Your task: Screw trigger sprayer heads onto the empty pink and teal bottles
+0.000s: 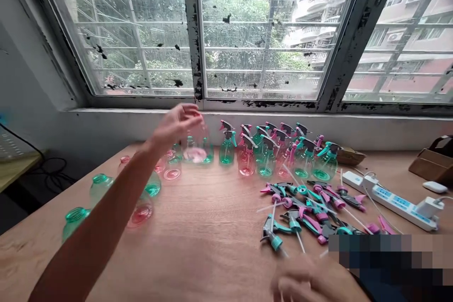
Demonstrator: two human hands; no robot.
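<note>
My left hand (pixel 180 122) is closed around the neck of a clear pink bottle (pixel 196 148), held at the back of the table near the window wall. Other open-necked bottles, such as a green bottle (pixel 76 219) and a pink bottle (pixel 141 212), stand to the left, partly behind my forearm. At the lower right, my right hand (pixel 300 278) is smeared by motion, its fingers bent. Whether it holds anything is unclear. Just beyond it lies a pile of pink, teal and black trigger sprayer heads (pixel 314 207) with thin white tubes.
Several green and pink spray bottles (pixel 267 155) with sprayers fitted stand along the back. At right are a white power strip (pixel 391 200), a brown box (pixel 433 158) and a white mouse (pixel 435 187). The window wall bounds the wooden table (pixel 198 217).
</note>
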